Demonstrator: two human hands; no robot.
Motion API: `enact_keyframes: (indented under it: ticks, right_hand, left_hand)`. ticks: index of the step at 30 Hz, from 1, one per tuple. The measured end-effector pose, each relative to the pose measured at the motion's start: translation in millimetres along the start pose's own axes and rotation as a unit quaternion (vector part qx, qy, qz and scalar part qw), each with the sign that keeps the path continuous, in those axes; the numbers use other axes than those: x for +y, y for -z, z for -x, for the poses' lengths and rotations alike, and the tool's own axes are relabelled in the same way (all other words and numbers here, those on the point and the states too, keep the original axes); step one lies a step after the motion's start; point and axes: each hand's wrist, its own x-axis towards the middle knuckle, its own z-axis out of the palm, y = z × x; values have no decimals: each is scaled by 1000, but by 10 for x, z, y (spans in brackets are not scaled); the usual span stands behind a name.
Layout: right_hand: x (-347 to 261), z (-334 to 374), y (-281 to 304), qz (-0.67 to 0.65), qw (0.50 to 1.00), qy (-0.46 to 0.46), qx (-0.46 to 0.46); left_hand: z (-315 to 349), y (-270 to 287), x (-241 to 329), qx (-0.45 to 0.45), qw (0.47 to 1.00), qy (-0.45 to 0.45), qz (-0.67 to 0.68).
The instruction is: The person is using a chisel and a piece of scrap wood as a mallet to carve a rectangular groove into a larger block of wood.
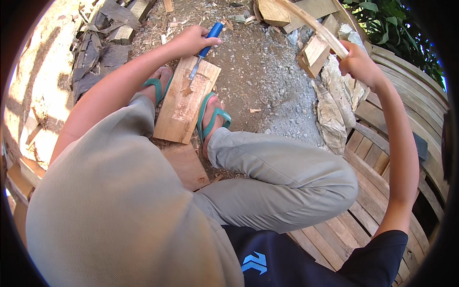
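My left hand (191, 42) is closed around a chisel's blue handle (213, 34). The chisel's metal blade (194, 71) slants down to a rough, chipped recess in a wooden board (179, 112). That board lies between my feet, which wear green flip-flops (208, 122). Out to the right, my raised right hand (357, 67) grips a long pale wooden handle (313, 24). The handle runs up and left to the top edge, beside a wood block (274, 12); I cannot tell whether the two are joined.
Under the board's near end sits another wood piece (186, 165). Wood offcuts (313, 52) and a crumpled paper sack (332, 107) lie to the right, before a slatted wooden bench (377, 191). Dark scraps (103, 60) lie far left. Shavings and grey gravel (287, 91) cover the ground.
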Motion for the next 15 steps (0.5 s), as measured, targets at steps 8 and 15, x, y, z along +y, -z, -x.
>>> enact_keyframes:
  ticks: [8,15]
  right_hand:
    - [50,-317,-227,-406,900,-42,153]
    - [-119,-39,-422,-124,985,-65,-102]
  left_hand:
    - [133,27,146,28,998,7,-61]
    - [155,12,4,19,999,20,-45]
